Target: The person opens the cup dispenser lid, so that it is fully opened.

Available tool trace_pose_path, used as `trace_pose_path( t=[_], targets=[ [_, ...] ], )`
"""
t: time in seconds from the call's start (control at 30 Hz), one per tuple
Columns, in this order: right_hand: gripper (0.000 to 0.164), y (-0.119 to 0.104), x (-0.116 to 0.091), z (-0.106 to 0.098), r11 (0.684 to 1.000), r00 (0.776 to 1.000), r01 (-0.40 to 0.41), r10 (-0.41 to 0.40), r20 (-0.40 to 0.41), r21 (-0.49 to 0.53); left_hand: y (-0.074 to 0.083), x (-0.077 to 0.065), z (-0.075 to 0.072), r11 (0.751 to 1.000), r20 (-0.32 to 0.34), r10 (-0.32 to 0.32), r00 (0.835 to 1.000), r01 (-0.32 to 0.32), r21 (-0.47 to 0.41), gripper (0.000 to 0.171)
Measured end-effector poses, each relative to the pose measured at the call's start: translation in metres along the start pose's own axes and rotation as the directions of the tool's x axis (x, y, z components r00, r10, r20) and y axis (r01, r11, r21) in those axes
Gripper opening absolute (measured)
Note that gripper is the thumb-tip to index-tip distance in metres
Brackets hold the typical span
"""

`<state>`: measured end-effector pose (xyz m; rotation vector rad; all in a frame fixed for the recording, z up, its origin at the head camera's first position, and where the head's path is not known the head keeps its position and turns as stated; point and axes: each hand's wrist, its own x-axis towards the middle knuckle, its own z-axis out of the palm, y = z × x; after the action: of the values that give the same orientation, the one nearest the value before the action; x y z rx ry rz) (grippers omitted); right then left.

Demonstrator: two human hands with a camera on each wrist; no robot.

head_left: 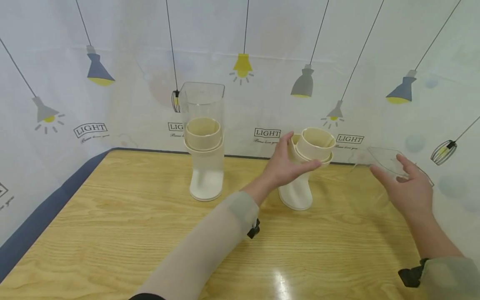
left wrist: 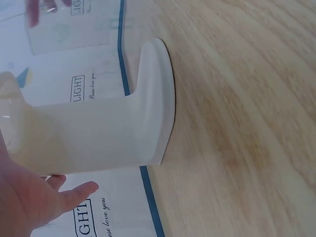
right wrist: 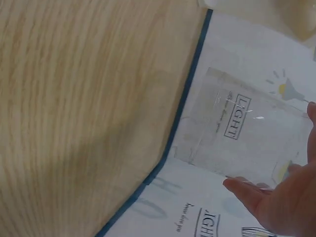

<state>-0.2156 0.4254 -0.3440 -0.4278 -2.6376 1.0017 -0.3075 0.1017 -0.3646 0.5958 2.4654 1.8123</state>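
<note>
My left hand [head_left: 283,166] holds a cream dispenser stand [head_left: 296,193] near its top, fingers on the far left side and thumb across the front. This stand has a round open collar [head_left: 318,143] and no clear container on it. In the left wrist view the stand's foot [left wrist: 157,103] meets the tabletop. To its right, my right hand [head_left: 410,191] grips a clear, square-sided container [right wrist: 247,128] between thumb and fingers, off the table and apart from the stand. A second cream stand [head_left: 207,173] stands upright at the left, with a clear container [head_left: 202,102] on top.
The wooden table [head_left: 123,233] ends at a dark blue edge against a white curtain [head_left: 131,75] printed with lamps and the word LIGHT. A black strap clip [head_left: 254,229] is on the left wrist, another clip [head_left: 412,275] on the right.
</note>
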Motion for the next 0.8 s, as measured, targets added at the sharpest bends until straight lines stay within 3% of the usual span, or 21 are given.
trace_pose_path(
  t=[0.2, 0.4, 0.8],
  targets=[
    [0.103, 0.023, 0.015, 0.016, 0.999, 1.000, -0.002, 0.003, 0.025, -0.051, -0.005, 0.004, -0.002, 1.000, 0.028, 0.010, 1.000, -0.010, -0.013, 0.122],
    [0.103, 0.037, 0.030, 0.029, 1.000, 1.000, 0.012, -0.012, 0.007, -0.026, -0.007, 0.007, 0.000, 1.000, 0.024, 0.012, 1.000, -0.012, -0.016, 0.122],
    [0.103, 0.023, 0.042, 0.053, 1.000, 0.999, -0.016, 0.016, -0.030, -0.009, -0.007, 0.004, -0.001, 1.000, 0.013, 0.000, 1.000, 0.000, 0.002, 0.121]
  ],
)
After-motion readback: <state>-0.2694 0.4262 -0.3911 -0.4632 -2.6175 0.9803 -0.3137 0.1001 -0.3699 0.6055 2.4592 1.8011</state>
